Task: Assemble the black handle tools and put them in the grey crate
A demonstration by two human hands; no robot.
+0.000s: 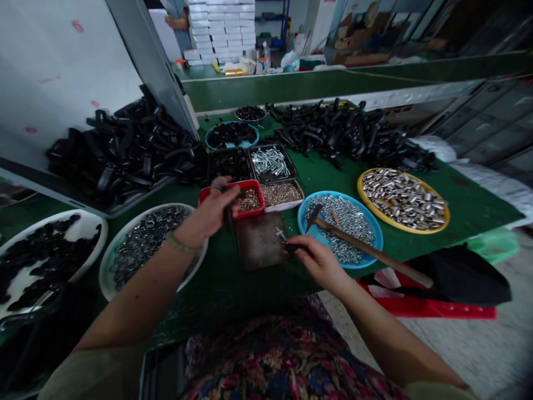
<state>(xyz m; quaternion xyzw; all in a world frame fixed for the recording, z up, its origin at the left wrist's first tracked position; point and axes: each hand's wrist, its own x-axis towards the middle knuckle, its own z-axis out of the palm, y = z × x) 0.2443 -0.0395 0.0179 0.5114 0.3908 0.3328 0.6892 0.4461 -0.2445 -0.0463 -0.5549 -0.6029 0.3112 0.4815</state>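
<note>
- Green desk (pixel 320 172)
- Blue tray (pixel 353 265) on the right, hammer (pixel 358 241) across it
- Dark plate (pixel 260 244), near middle
- Left hand (pixel 210 216) by the red tray (pixel 252 213), blurred; I can't tell its grip
- Right hand (pixel 318 258) pinching a small black piece (pixel 291 248) with silver metal (pixel 281 235), at the plate's right edge

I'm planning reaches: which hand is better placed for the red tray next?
Probably the left hand: it's at the red tray, while the right hand holds a small part at the dark plate.

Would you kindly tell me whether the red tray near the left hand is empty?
Not empty: small brass-coloured pieces lie inside the red tray; the left hand hides part of it.
</note>
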